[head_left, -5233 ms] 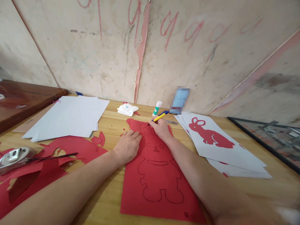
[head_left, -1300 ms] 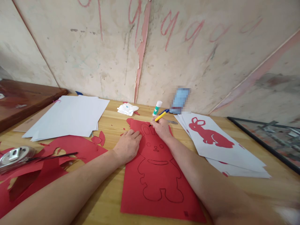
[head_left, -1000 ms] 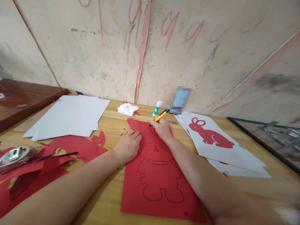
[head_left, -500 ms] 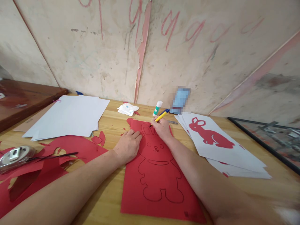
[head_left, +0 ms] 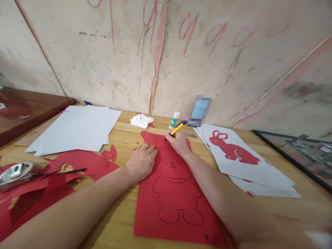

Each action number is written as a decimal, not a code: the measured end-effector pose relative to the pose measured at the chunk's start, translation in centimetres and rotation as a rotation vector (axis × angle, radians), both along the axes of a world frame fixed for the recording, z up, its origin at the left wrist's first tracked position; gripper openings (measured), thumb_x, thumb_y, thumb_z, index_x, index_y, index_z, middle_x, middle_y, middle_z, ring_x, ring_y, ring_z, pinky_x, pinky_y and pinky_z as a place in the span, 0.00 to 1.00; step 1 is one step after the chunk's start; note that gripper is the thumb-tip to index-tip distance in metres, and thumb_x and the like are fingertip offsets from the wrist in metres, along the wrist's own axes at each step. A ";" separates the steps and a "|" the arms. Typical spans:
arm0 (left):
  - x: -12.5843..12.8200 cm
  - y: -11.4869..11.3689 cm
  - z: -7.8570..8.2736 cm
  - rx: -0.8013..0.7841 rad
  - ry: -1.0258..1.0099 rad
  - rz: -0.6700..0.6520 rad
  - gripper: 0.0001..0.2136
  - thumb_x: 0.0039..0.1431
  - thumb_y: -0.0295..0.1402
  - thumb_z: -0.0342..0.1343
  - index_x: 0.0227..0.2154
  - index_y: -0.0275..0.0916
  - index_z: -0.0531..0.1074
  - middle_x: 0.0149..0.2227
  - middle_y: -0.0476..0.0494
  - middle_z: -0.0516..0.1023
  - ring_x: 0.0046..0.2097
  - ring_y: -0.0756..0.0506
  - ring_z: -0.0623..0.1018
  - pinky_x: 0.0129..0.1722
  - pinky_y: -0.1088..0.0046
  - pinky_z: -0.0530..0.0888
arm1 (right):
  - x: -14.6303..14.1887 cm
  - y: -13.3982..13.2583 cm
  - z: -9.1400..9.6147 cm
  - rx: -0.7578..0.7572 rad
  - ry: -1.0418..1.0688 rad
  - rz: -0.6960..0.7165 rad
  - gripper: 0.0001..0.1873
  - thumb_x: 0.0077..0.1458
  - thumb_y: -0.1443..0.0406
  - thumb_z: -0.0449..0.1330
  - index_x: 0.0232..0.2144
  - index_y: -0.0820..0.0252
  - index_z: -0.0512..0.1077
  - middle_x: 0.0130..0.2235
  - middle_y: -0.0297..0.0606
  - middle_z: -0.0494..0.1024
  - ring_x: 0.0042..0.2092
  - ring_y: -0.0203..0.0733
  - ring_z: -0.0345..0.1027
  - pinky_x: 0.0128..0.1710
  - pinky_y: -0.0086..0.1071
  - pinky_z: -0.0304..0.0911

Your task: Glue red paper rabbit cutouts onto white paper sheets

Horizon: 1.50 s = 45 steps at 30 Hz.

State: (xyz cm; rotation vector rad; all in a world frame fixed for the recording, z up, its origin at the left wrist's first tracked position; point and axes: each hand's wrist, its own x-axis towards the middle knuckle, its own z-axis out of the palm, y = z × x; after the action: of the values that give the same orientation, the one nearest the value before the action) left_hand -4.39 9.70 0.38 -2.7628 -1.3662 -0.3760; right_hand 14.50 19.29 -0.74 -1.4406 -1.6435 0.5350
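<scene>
A sheet of red paper (head_left: 176,204) lies on the wooden table, with a rabbit outline drawn on it in dark ink: ears, round eyes, nose, a band at the neck, body and feet. In my right hand (head_left: 179,142) is a yellow pen (head_left: 178,128) with a blue end, its tip on the paper by the rabbit's ears. My left hand (head_left: 143,160) rests on the paper's left edge beside the rabbit's head, fingers lying on the sheet and slightly bent. It holds nothing that I can see. My right forearm covers part of the sheet's right edge.
Left stand white sheets (head_left: 77,129), red paper scraps (head_left: 85,162) and a tape measure (head_left: 19,173). Toward the wall are a crumpled tissue (head_left: 141,120), a glue stick (head_left: 174,120) and a phone (head_left: 199,110). White paper with a red rabbit cutout (head_left: 234,150) lies right.
The pen tip has shifted slightly left and down near the rabbit's ears, my right hand moving with it. My left hand stays in place on the paper.
</scene>
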 end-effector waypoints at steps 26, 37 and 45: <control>0.0 0.0 -0.1 -0.006 -0.021 -0.002 0.12 0.63 0.25 0.45 0.44 0.35 0.72 0.46 0.36 0.74 0.45 0.38 0.69 0.45 0.58 0.70 | 0.2 0.3 -0.5 0.026 0.009 0.017 0.06 0.44 0.59 0.53 0.22 0.55 0.64 0.19 0.31 0.67 0.25 0.40 0.62 0.28 0.32 0.57; 0.0 0.0 -0.1 0.004 -0.015 -0.008 0.12 0.64 0.26 0.45 0.44 0.35 0.72 0.45 0.36 0.74 0.44 0.39 0.69 0.46 0.60 0.70 | 0.2 0.4 -0.6 0.028 0.017 0.025 0.07 0.43 0.58 0.53 0.24 0.55 0.65 0.20 0.32 0.67 0.26 0.41 0.62 0.28 0.32 0.56; -0.1 0.0 -0.1 0.009 -0.001 -0.002 0.12 0.64 0.26 0.44 0.44 0.35 0.72 0.46 0.37 0.75 0.45 0.39 0.69 0.47 0.60 0.70 | 0.1 0.3 -0.5 0.018 0.034 0.039 0.07 0.44 0.59 0.54 0.23 0.55 0.64 0.20 0.31 0.66 0.24 0.39 0.60 0.26 0.32 0.55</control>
State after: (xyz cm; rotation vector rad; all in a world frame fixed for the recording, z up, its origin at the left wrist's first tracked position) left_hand -4.44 9.70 0.30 -2.7568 -1.3591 -0.3826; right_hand 14.64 19.59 -1.27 -1.3819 -1.6486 0.5619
